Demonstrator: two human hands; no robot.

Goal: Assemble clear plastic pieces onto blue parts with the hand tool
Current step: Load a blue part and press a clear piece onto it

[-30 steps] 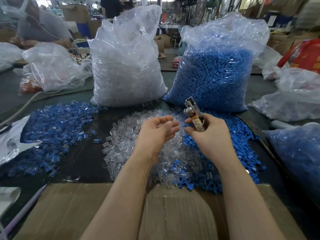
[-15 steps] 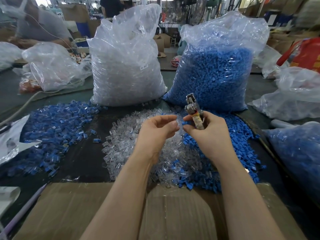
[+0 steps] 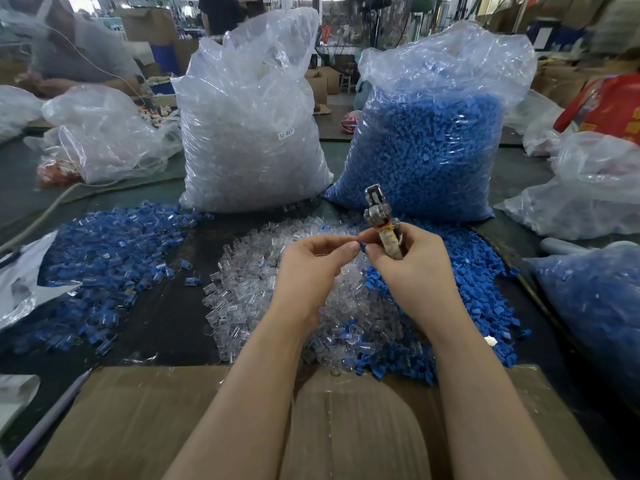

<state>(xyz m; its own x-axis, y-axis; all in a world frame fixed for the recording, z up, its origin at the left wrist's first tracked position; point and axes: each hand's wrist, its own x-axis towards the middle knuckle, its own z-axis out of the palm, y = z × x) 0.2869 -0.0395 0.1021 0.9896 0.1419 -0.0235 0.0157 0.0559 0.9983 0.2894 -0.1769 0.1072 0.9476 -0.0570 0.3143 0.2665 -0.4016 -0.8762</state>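
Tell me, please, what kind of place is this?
Probably a small factory assembly bench: large clear plastic sack of blue parts, another of clear pieces, loose piles on the dark table, other workers behind.

Both bare forearms reach forward, wrists nearly level. The left hand (image 3: 311, 268) curls inward, thumb and forefinger pinched together at the tips. The right hand (image 3: 412, 268) sits just beside it, fingers wrapped tight, its thumb nearly touching the left fingertips.
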